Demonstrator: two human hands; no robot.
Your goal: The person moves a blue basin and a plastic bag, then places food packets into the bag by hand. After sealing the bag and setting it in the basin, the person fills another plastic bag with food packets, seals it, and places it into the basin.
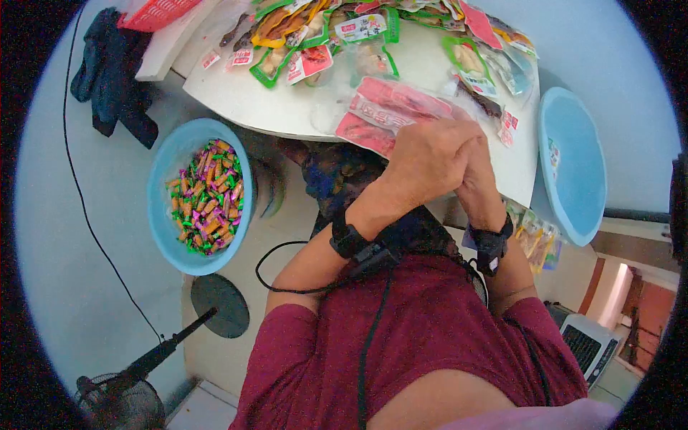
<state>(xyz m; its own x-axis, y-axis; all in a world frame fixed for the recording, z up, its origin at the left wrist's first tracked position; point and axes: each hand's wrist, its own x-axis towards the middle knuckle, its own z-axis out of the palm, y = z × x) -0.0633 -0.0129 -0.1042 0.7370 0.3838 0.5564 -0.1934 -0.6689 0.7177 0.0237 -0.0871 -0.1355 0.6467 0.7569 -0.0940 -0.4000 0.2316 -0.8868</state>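
At the front edge of the white table (236,100), my left hand (430,154) and my right hand (476,161) are close together, one partly over the other. A red and pink printed plastic bag (383,107) lies under and beside them, its near end at my left hand. The fingers of both hands are mostly hidden behind their backs, so what exactly they pinch does not show. Small snack packets with green edges (271,66) and a pink packet (309,63) lie farther back. A dark packet (479,99) is right of my hands.
A blue basin (163,193) full of wrapped candies (208,197) stands at the left. Another blue basin (577,168) is at the table's right side. A red basket (161,11) sits top left, a fan (122,398) bottom left. A black cable (287,289) hangs near my arm.
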